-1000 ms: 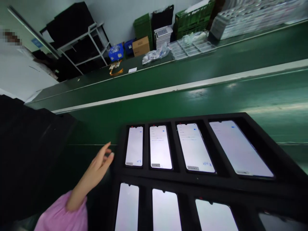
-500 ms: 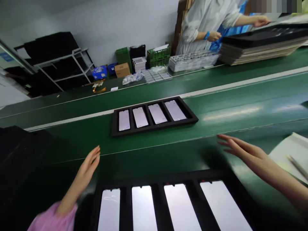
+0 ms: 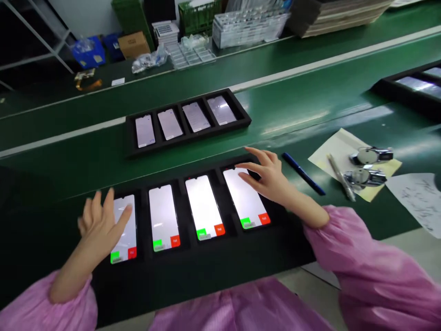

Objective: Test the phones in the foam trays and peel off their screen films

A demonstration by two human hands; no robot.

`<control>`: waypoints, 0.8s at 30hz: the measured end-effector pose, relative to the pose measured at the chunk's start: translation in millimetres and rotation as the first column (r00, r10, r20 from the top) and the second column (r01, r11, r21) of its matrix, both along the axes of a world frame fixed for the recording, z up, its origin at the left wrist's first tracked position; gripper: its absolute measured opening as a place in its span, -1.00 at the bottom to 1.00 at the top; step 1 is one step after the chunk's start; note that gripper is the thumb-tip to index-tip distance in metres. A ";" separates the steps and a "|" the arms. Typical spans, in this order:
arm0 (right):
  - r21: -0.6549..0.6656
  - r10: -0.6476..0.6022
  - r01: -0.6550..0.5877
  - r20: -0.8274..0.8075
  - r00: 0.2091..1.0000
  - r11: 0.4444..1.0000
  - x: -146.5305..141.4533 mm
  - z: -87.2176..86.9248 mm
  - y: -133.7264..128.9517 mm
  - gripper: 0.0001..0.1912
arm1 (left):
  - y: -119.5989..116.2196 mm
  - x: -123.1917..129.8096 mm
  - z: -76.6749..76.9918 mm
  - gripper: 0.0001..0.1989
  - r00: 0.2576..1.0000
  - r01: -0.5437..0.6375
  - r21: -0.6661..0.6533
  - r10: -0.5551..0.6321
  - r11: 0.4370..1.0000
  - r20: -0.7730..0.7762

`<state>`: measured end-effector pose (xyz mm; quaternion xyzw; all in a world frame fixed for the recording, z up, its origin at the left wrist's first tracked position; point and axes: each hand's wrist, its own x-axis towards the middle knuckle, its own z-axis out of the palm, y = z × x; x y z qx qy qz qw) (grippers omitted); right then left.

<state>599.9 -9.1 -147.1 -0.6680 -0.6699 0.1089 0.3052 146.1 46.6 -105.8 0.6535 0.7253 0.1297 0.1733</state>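
Note:
A black tray (image 3: pixel 193 259) lies in front of me with several phones in its slots, their screens lit white with green and red boxes at the lower edge. My left hand (image 3: pixel 102 225), fingers spread, is over the leftmost phone (image 3: pixel 128 234) and partly covers it. Above the upper right part of the rightmost phone (image 3: pixel 246 197) is my right hand (image 3: pixel 267 177), its fingers apart and holding nothing. Whether either hand touches a screen I cannot tell. The middle phones (image 3: pixel 164 216) are uncovered.
Farther off, a second black tray (image 3: pixel 189 139) of phones lies on the green surface. At right are a blue pen (image 3: pixel 303 174), a yellowish paper (image 3: pixel 322 154) with metal objects and a pen, a written sheet (image 3: pixel 413 197), and another tray (image 3: pixel 389 87). Bins and plastic trays stand behind.
The view has tilted down and shifted right. Both hands have come from beyond the near tray to over its outer phones. Green and red boxes on the screens now show.

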 end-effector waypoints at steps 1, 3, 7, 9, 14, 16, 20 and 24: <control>0.003 0.041 -0.041 0.054 0.998 0.999 -2.0 4.0 9.1 -0.66 | 0.7 20.7 9.3 -0.17 0.982 0.155 0.014 -0.152 0.988 -0.114; 0.006 0.099 -0.101 0.147 0.984 0.995 -6.1 10.1 21.3 -0.66 | 0.1 65.7 19.4 -0.39 0.872 0.472 0.073 -0.453 0.878 -0.185; 0.017 0.168 -0.179 0.274 0.947 0.984 -9.9 13.3 27.5 -0.64 | 10.4 137.5 8.4 -0.57 0.757 0.646 0.052 -0.629 0.762 -0.178; 0.025 0.190 -0.207 0.306 0.933 0.978 -9.8 12.4 26.5 -0.67 | 19.1 152.3 -1.8 -0.62 0.766 0.634 0.058 -0.615 0.771 -0.188; 0.073 0.194 -0.227 0.308 0.931 0.971 -12.5 3.7 33.0 -0.66 | 31.9 152.4 -7.7 -0.65 0.778 0.626 0.116 -0.608 0.771 -0.156; 0.090 0.195 -0.227 0.276 0.941 0.970 -13.6 -2.9 40.0 -0.70 | 32.4 154.4 -2.9 -0.64 0.775 0.629 0.101 -0.613 0.770 -0.151; 0.127 0.216 -0.244 0.202 0.955 0.961 -8.6 -8.6 42.6 -0.74 | 16.6 177.9 6.7 -0.70 0.782 0.610 0.146 -0.562 0.779 -0.269; 0.251 0.351 -0.380 0.155 0.924 0.890 -0.7 13.3 -6.4 -0.79 | -25.4 211.1 4.9 -0.61 0.639 0.768 0.274 -0.719 0.578 -0.273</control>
